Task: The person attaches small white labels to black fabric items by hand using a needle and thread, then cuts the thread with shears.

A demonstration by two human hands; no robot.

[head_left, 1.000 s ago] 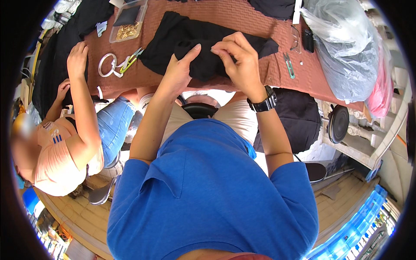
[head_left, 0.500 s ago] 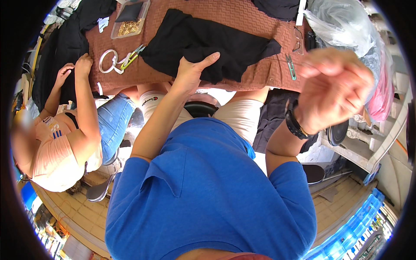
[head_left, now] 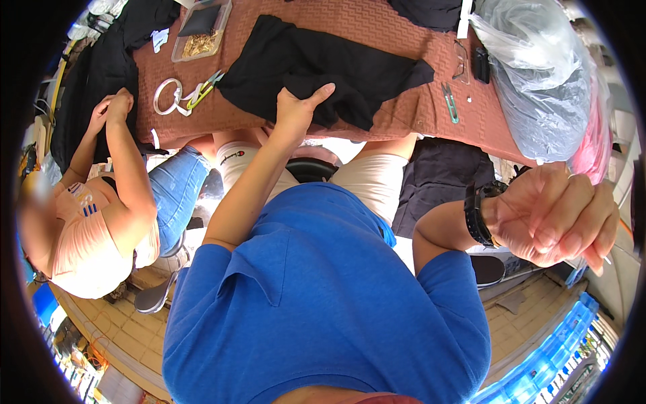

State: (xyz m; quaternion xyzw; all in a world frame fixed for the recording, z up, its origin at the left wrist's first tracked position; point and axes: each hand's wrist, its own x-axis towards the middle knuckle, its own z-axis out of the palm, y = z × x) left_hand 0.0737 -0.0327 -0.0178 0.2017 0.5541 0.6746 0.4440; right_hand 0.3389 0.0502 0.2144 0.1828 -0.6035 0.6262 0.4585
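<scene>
Black fabric garment lies spread on the brown textured tablecloth, long axis running left-right. Left hand pinches its near edge; right hand, raised well apart, is curled around something thin, perhaps a needle.

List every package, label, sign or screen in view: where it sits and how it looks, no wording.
Clear plastic bag: table's far right end, bulging, grey contents.
Clear rectangular plastic box: far left of brown table, small gold pieces inside.
White strip label: far edge, on dark cloth.
No signs or screens visible.
</scene>
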